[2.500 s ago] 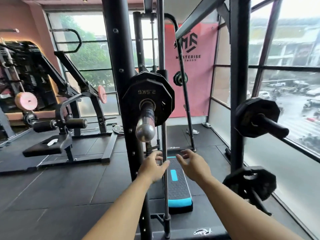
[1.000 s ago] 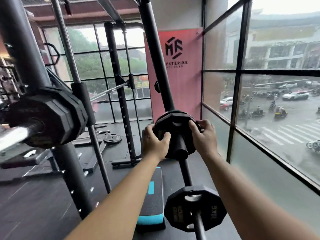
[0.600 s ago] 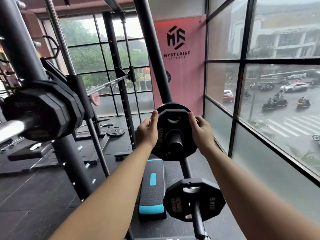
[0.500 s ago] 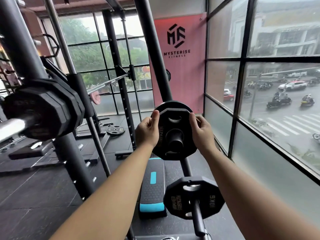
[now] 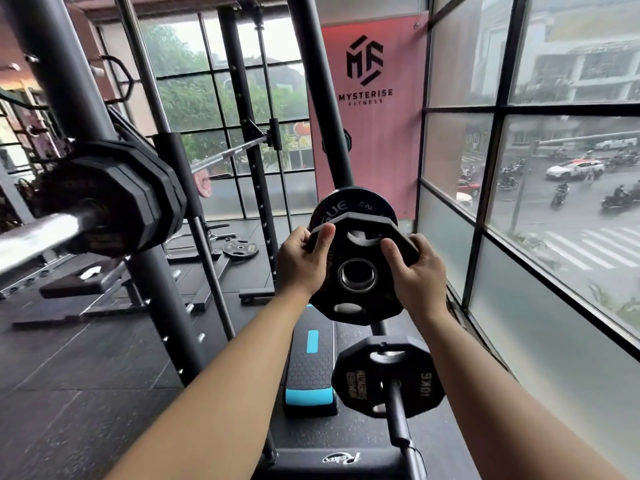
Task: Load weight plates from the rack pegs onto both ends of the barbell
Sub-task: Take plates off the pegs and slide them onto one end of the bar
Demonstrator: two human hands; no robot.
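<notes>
- The small black plate (image 5: pixel 358 271) is held in the air between both hands, at the middle of the view. Its steel-ringed centre hole looks empty, so I judge it free of the upper peg.
- The left hand (image 5: pixel 301 261) is clamped on the plate's left rim, thumb laid across the near face and fingers wrapped behind.
- The right hand (image 5: pixel 415 271) grips the upper right rim the same way, thumb on the near face. Its fingers behind the plate are hidden.
- Both forearms reach straight out, roughly level and parallel. The wrists are nearly straight, and the plate's top leans slightly away from the person.
- A round plate (image 5: pixel 349 206) sits just behind the held one on the slanted rack post (image 5: pixel 322 98). A 10KG plate (image 5: pixel 388 382) hangs on a lower peg, nearer and below.
- The barbell sleeve (image 5: pixel 34 237) juts out at the near left with loaded plates (image 5: pixel 114 202) already on it, well apart from the hands.
- To do the next step well, keep a hand on each side of the rim and turn the whole body left rather than twisting the arms.
- Bring the hole square to the chrome sleeve end before pushing, so it does not catch. Move the thumbs off the face as the plate closes against the loaded ones, or they may be pinched.
- The other end of the bar is not in view.
</notes>
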